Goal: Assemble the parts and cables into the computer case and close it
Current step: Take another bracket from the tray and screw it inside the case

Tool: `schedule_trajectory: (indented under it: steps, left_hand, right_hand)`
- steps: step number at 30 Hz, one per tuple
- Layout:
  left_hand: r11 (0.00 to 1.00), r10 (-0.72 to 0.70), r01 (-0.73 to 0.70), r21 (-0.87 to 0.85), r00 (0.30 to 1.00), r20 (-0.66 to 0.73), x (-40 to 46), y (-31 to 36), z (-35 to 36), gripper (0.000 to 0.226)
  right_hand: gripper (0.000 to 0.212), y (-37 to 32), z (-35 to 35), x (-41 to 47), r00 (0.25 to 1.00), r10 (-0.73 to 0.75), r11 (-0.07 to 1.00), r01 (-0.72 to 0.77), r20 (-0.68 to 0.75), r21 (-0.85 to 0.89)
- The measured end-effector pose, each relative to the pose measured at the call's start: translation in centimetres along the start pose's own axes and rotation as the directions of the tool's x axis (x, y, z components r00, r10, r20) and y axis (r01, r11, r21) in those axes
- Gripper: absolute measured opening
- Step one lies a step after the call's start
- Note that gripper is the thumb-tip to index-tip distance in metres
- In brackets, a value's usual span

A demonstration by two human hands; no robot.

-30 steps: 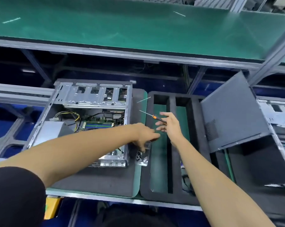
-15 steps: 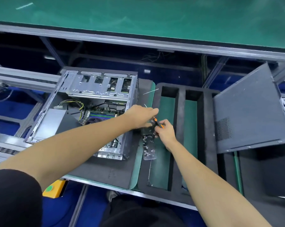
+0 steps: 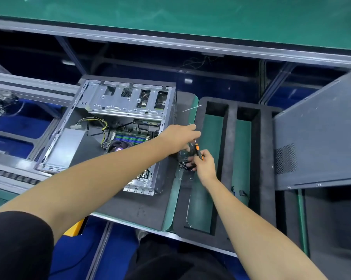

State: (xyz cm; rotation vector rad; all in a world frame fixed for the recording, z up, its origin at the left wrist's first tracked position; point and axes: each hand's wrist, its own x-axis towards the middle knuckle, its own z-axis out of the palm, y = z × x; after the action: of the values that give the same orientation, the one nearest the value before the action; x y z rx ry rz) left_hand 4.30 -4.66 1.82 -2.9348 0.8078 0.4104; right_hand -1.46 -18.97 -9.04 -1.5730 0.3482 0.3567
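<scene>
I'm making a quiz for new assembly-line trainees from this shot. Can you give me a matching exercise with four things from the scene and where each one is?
Things:
1. screwdriver
2. computer case
3. side panel
4. clear bag of small parts

Places or states:
A. leaning tilted at the right of the foam tray
B. held in the right hand
C. lying open on the dark mat, board exposed
D. on the foam tray's left edge, beside the case

Pairs: 1-B, 2-C, 3-A, 4-D
</scene>
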Motion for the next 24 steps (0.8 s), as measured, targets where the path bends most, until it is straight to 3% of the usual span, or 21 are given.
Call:
schedule_trajectory:
  steps: [2,7,10,14,16,19,24]
  left_hand:
    - [1.000,0.016,-0.016,0.011,1.000,-0.011,0.0,0.0,-0.2,0.031]
    - [0.960,0.064,-0.053,0.275,0.997,-0.033,0.2,0.7,-0.2,0.034]
    - [0.981,0.005,-0.018,0.195,0.998,0.066,0.3,1.7,0.3,0.035]
    - [0.988,-0.015,-0.018,0.156,0.977,0.213,-0.2,2.6,1.0,0.019]
    - [0.985,-0.026,-0.018,0.169,0.967,0.255,-0.3,2.8,1.5,0.024]
    - [0.986,-0.164,0.144,0.086,0.937,0.307,-0.4,3.2,2.5,0.027]
    - [0.901,-0.380,0.421,-0.107,0.883,0.275,-0.7,4.4,4.5,0.030]
  right_hand:
    - [0.022,0.2,0.0,0.0,1.000,0.003,1.000,-0.003,0.004,0.014]
    - [0.026,0.6,0.0,-0.3,0.999,0.020,1.000,-0.020,0.028,0.003]
    - [0.031,0.8,0.0,-0.4,0.999,0.018,1.000,-0.018,0.032,0.005]
    - [0.032,1.2,-0.2,-0.3,0.998,-0.017,0.999,0.016,0.063,0.028]
    - [0.033,1.2,-0.3,0.0,0.996,-0.030,0.999,0.033,0.080,-0.028]
    - [0.030,1.2,-0.3,0.4,0.995,-0.057,0.984,0.070,0.080,-0.164]
    - [0.038,1.6,-0.4,0.4,0.993,-0.049,0.982,0.067,0.103,-0.175]
